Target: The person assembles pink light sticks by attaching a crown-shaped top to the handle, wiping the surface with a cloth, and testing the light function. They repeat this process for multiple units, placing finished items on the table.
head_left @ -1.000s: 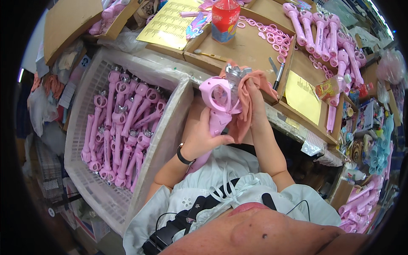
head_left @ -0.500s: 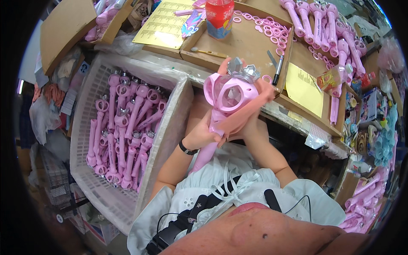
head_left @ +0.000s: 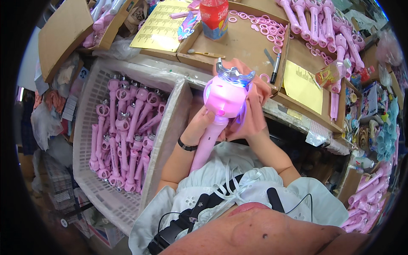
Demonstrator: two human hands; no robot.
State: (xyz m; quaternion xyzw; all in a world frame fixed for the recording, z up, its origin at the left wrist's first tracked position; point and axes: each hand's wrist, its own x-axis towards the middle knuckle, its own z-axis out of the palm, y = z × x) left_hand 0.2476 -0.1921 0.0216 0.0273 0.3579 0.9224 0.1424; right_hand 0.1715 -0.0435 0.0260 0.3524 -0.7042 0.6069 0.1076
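Observation:
A pink toy wand (head_left: 223,100) stands tilted before my chest, its round head glowing pink and violet under a silver crown (head_left: 234,74). My left hand (head_left: 199,126) is closed around the wand just below the head, and the handle slants down toward my lap. An orange-pink cloth (head_left: 258,91) lies bunched behind and beside the wand's right side. My right hand (head_left: 256,132) holds this cloth against the wand; its fingers are mostly hidden by the folds.
To the left stands a white plastic basket (head_left: 87,163) of similar wands. Cardboard trays (head_left: 242,40) ahead hold pink rings (head_left: 278,32), a toothbrush (head_left: 207,54) and a black marker (head_left: 276,70). A bottle with a red label (head_left: 214,19) stands there. More wands (head_left: 314,23) lie far right.
The wand has turned in my hands, so the head's open window no longer faces up. Its head now lights up. The cloth has shifted from the wand's front to its right side.

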